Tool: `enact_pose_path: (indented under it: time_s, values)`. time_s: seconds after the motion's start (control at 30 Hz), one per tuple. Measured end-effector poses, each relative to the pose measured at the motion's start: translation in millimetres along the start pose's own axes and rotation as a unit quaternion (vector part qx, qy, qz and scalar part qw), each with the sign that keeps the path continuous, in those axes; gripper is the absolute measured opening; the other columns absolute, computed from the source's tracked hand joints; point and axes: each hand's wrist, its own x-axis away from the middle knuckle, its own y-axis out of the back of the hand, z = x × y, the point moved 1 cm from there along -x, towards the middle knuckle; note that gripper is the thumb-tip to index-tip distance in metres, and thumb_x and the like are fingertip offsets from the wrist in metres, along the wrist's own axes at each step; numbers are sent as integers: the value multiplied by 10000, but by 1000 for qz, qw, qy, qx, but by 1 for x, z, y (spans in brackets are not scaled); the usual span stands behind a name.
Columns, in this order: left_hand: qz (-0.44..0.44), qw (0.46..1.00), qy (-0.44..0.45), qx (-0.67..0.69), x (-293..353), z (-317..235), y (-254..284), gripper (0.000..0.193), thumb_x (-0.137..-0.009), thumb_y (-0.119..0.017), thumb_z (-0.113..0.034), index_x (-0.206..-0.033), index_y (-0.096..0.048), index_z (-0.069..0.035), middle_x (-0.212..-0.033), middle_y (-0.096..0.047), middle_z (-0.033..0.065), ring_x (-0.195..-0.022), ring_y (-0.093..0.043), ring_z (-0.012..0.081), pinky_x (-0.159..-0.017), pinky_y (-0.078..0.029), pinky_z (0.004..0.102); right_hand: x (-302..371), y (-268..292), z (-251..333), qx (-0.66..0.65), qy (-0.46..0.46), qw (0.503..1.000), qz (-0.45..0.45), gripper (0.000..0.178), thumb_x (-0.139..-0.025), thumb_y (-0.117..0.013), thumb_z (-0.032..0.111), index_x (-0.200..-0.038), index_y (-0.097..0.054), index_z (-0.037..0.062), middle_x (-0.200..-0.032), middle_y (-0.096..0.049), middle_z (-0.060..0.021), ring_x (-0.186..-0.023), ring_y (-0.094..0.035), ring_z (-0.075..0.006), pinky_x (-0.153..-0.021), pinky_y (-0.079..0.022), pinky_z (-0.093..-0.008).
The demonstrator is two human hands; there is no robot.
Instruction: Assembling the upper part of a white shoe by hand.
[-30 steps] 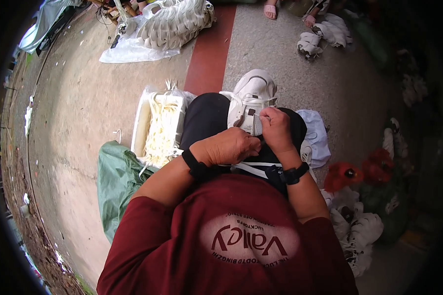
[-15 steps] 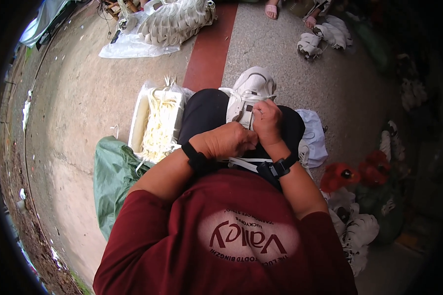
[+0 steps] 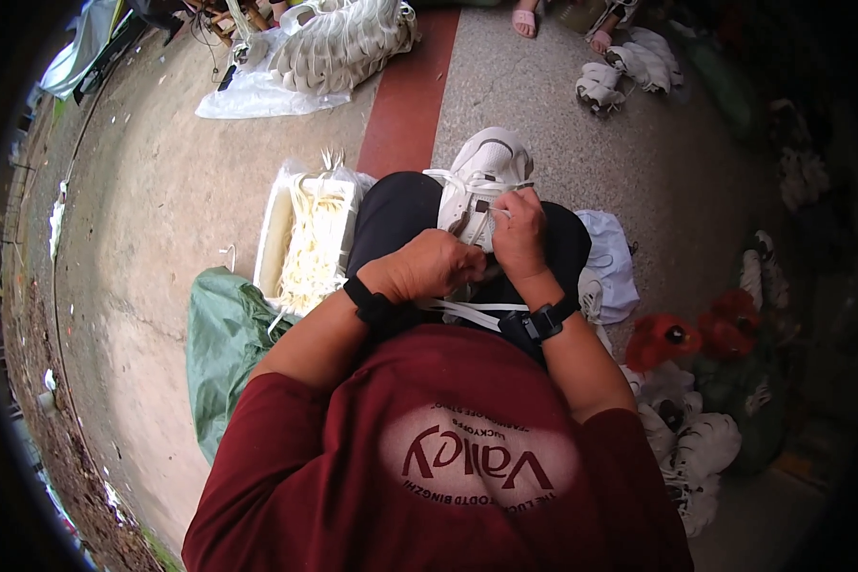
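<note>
A white sneaker (image 3: 489,164) rests on my lap between my dark-trousered knees, toe pointing away from me. White lace is threaded across its front. My right hand (image 3: 520,234) is closed at the shoe's right side, thumb and finger pinching a thin white lace over the tongue. Just left of it, by the shoe's opening, my left hand (image 3: 436,262) is closed with fingertips curled in; what they grip is hidden. Loose white shoelace ends (image 3: 467,310) stretch over my lap below both hands.
A white foam box (image 3: 270,238) full of cream laces stands at my left, beside a green cloth (image 3: 221,343). Strung white shoes (image 3: 348,43) lie on plastic ahead; more shoes (image 3: 701,443) and red objects (image 3: 658,340) sit at right. Another person's foot (image 3: 524,21) shows at the far edge.
My left hand has shifted slightly left and up, away from my right hand. My right hand has turned a little, and a lace now shows at its fingertips.
</note>
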Motion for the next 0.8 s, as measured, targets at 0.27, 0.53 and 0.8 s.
enact_pose_path:
  time_s: [0.27, 0.53, 0.8]
  values:
    - [13, 1000, 4, -15, 0, -2, -1, 42, -749, -608, -90, -785, -589, -79, -655, -594, 111, -627, -591, 308, -575, -473, 353, 6, -7, 0, -34, -15, 997, -61, 29, -674, -579, 7, -693, -565, 22, -744, -539, -131, -795, -524, -303, -707, -441, -383]
    - [-50, 999, 2, -5, -3, -8, 9, 82, -720, -636, -53, -785, -588, -67, -736, -595, 113, -636, -591, 293, -566, -466, 354, 3, -6, -5, -43, -2, 999, -28, 64, -653, -592, -19, -702, -577, 19, -806, -532, -150, -834, -508, -298, -747, -431, -372]
    - [-222, 958, 121, -132, -21, 1, 18, 75, -738, -604, -67, -806, -590, -38, -751, -576, 128, -679, -593, 310, -583, -476, 370, 2, -13, -6, -60, -29, 997, -47, 82, -642, -592, -36, -700, -581, 21, -827, -516, -147, -842, -502, -304, -750, -426, -370]
